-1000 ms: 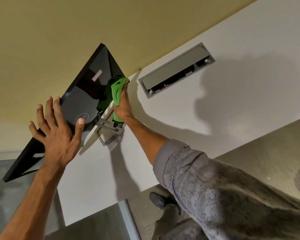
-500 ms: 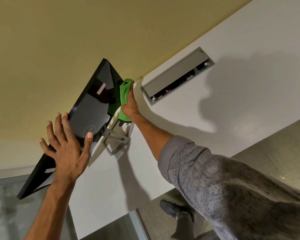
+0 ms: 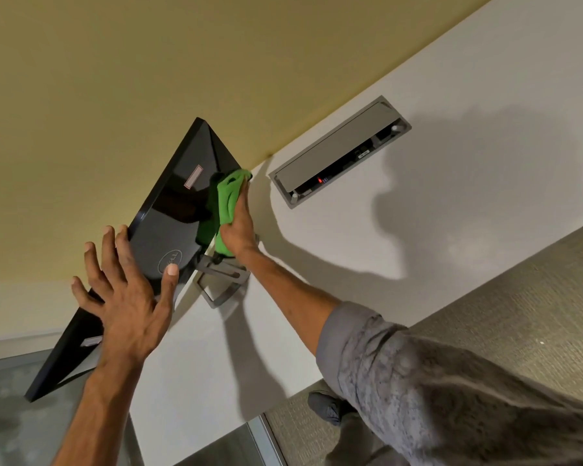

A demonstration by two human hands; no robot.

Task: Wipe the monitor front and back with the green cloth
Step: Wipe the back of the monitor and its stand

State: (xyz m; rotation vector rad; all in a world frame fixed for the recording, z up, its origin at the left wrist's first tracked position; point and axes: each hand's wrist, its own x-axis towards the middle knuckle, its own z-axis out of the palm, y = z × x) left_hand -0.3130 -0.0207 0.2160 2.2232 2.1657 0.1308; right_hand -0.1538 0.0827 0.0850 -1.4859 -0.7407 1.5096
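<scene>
On the monitor (image 3: 179, 210) back, left hand (image 3: 128, 307) splayed flat, fingers (image 3: 110, 250) apart, right hand (image 3: 239, 227) pressing green cloth (image 3: 228, 200) against it, fingers straight and together.

The monitor (image 3: 169, 223) screen faces away (unseen); its label (image 3: 193, 176) text seems too small to read.

A grey cable tray (image 3: 337, 153) sits recessed in the white desk (image 3: 451, 237), with grey carpet (image 3: 535, 297) beside it.
</scene>
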